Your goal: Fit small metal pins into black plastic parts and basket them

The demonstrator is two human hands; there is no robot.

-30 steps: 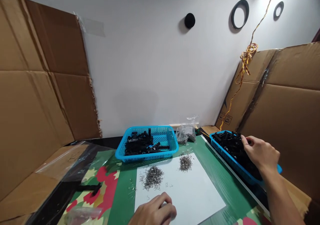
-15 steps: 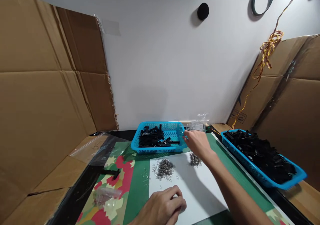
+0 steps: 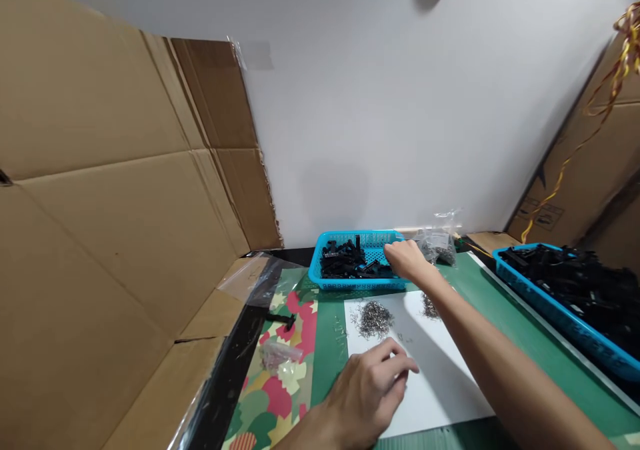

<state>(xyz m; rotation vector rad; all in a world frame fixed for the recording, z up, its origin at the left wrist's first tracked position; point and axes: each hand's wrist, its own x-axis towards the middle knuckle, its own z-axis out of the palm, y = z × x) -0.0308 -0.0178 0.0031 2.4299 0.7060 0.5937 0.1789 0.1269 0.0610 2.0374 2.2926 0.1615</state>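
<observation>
My right hand (image 3: 407, 259) reaches over the right end of a blue plastic basket (image 3: 357, 284). Its fingers are curled in, and whatever they may hold is hidden behind the hand. Inside the basket, mostly on the left, lie small black plastic parts (image 3: 343, 260). My left hand (image 3: 373, 389) hovers over or rests on a white sheet (image 3: 440, 387), fingers bent but apart, with nothing visible in them. Just beyond it is a pile of tiny shiny metal pieces (image 3: 375, 319). A second pile (image 3: 430, 305) is partly covered by my right forearm.
A larger blue basket (image 3: 565, 303) heaped with black parts stands at the right. Beside the wall sits a clear bag (image 3: 440, 247) of small pieces. On the patterned left strip lie a black part (image 3: 285, 320) and a small plastic bag (image 3: 280, 357). Cardboard walls (image 3: 100, 170) flank the table.
The view has turned left, so the scene sits farther right. My right hand has moved from beside the basket's right rim to over its right end, fingers curling in. My left fingers have spread slightly.
</observation>
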